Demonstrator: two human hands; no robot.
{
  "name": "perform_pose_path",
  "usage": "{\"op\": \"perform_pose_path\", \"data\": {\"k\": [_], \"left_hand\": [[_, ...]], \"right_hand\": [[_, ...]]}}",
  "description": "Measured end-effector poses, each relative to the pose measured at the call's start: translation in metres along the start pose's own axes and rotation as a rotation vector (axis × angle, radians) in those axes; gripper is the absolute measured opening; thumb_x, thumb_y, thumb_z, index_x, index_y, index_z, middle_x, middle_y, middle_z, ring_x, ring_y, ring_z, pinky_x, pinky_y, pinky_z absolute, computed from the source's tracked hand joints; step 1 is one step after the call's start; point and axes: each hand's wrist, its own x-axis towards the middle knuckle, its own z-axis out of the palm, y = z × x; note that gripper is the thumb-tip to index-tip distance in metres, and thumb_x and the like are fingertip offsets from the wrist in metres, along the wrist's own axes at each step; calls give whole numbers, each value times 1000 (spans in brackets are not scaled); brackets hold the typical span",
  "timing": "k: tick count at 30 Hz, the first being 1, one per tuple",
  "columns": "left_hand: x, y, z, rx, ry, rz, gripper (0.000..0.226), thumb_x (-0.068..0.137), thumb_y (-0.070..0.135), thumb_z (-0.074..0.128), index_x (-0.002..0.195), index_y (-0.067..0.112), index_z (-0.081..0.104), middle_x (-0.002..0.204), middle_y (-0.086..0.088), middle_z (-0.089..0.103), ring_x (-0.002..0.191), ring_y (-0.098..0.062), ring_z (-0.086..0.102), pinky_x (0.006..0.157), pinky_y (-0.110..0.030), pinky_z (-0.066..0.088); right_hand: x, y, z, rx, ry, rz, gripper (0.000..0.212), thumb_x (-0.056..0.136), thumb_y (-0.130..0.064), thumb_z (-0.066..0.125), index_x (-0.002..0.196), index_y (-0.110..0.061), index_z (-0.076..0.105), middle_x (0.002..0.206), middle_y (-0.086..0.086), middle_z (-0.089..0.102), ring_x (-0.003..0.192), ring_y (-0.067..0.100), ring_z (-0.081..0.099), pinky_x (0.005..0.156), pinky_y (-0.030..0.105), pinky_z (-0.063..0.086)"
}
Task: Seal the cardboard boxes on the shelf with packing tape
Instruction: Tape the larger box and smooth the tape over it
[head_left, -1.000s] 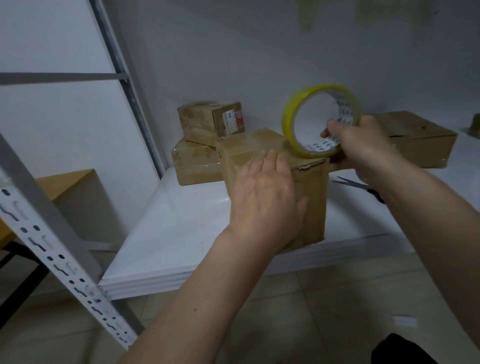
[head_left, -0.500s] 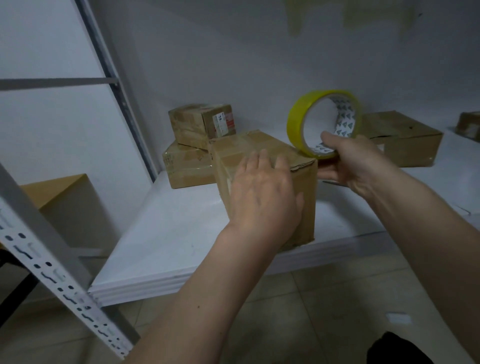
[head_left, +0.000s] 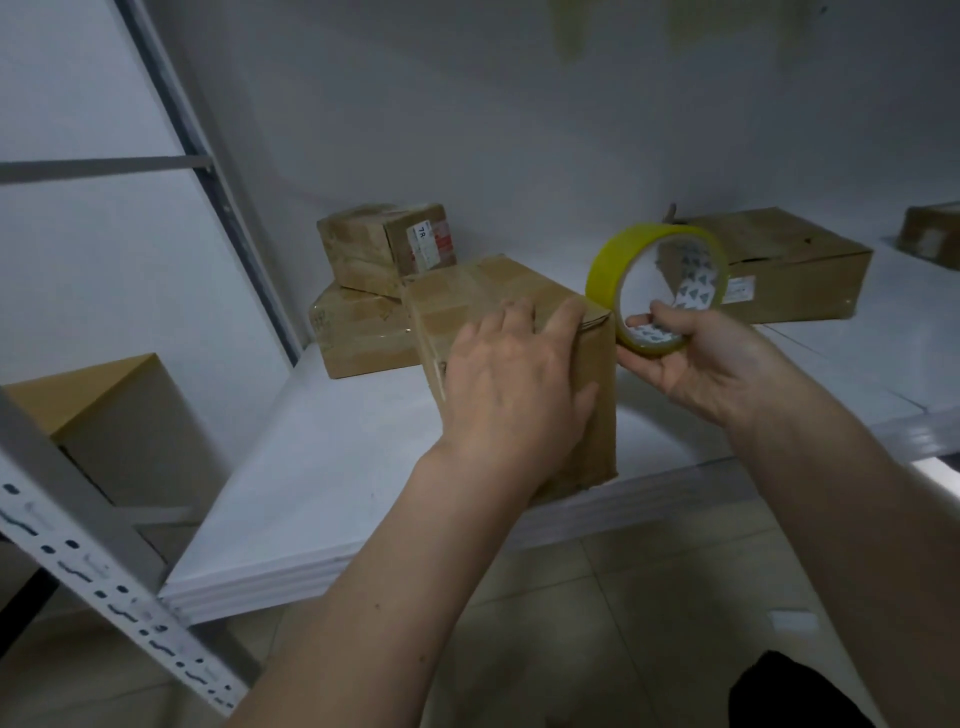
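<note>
A tall cardboard box (head_left: 493, 291) stands near the front edge of the white shelf (head_left: 322, 467). My left hand (head_left: 511, 384) lies flat against its near side, fingers straight and reaching over the top edge. My right hand (head_left: 701, 364) holds a yellow roll of packing tape (head_left: 610, 260) just right of the box's top right corner, thumb inside the core, palm turned up. The roll touches or nearly touches that corner. Two stacked boxes (head_left: 374, 291) sit behind at the left.
A flat wide box (head_left: 795, 260) lies at the back right, another box (head_left: 932, 236) at the far right edge. A grey perforated shelf upright (head_left: 104, 561) slants across the lower left. A wooden table (head_left: 83, 395) stands left of the shelf. Tiled floor below.
My right hand has brought the tape roll down from above the box top to its right corner and turned palm up. My left hand stays pressed on the box.
</note>
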Motion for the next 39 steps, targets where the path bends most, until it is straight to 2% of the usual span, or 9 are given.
{"op": "perform_pose_path", "data": {"k": [5, 9, 14, 19, 22, 26, 29, 34, 39], "left_hand": [[15, -6, -13, 27, -54, 2, 51, 88, 59, 57, 130, 31, 48, 117, -2, 61, 108, -27, 57, 79, -35, 37], [27, -26, -18, -29, -242, -81, 78, 76, 77, 56, 142, 40, 39, 135, -6, 42, 128, -29, 36, 104, -47, 36], [24, -35, -19, -125, -364, -215, 94, 72, 81, 56, 152, 46, 20, 158, -3, 26, 142, -35, 26, 110, -55, 34], [1, -48, -17, -276, -168, -273, 90, 74, 75, 60, 151, 47, 23, 157, 0, 29, 140, -31, 28, 108, -47, 34], [-15, -50, -6, -560, 5, -309, 95, 78, 65, 66, 155, 42, 15, 161, -3, 21, 144, -27, 19, 116, -41, 22], [-30, -45, 20, -855, 55, -352, 97, 77, 61, 71, 155, 36, 18, 154, 0, 35, 142, -18, 31, 117, -38, 29], [-34, -42, 36, -960, 70, -380, 80, 74, 68, 68, 142, 31, 46, 140, 9, 52, 132, -11, 46, 110, -39, 40], [-39, -39, 43, -1084, 187, -349, 69, 77, 64, 64, 137, 30, 51, 134, 18, 55, 128, 2, 47, 109, -35, 41], [-37, -44, 46, -1018, 210, -369, 70, 73, 71, 64, 131, 34, 52, 127, 16, 60, 123, -7, 54, 105, -46, 44]], "right_hand": [[-6, 30, -6, -100, -21, 101, 18, 99, -20, 48, 94, -7, 59, 81, 15, 71, 73, 27, 71, 69, 43, 60], [-10, 35, -11, -323, -40, 150, 31, 93, -42, 49, 99, -13, 62, 81, 15, 71, 74, 27, 69, 72, 38, 54], [-13, 39, 2, -423, -43, 200, 56, 85, -64, 47, 114, -18, 62, 82, 7, 68, 79, 26, 64, 71, 37, 51], [-25, 29, 31, -565, 0, 58, 36, 85, -59, 51, 94, -27, 66, 113, 7, 62, 83, 21, 59, 62, 29, 47], [-39, 2, 57, -784, 29, -180, 33, 89, -55, 50, 89, -26, 65, 95, -1, 65, 71, 7, 62, 53, 20, 47], [-39, -8, 77, -1392, 126, -415, 63, 70, -73, 41, 108, -28, 64, 120, 2, 57, 117, 31, 49, 99, 46, 40], [-43, 12, 72, -1766, 156, -402, 51, 83, -67, 36, 117, -35, 57, 131, 5, 44, 128, 35, 32, 101, 49, 26], [-45, 24, 76, -1816, 191, -451, 52, 88, -62, 32, 110, -24, 59, 122, 7, 51, 124, 34, 36, 98, 51, 25], [-48, 21, 83, -1723, 142, -452, 43, 95, -54, 35, 91, -16, 55, 81, -2, 37, 110, 27, 37, 97, 46, 27]]}}
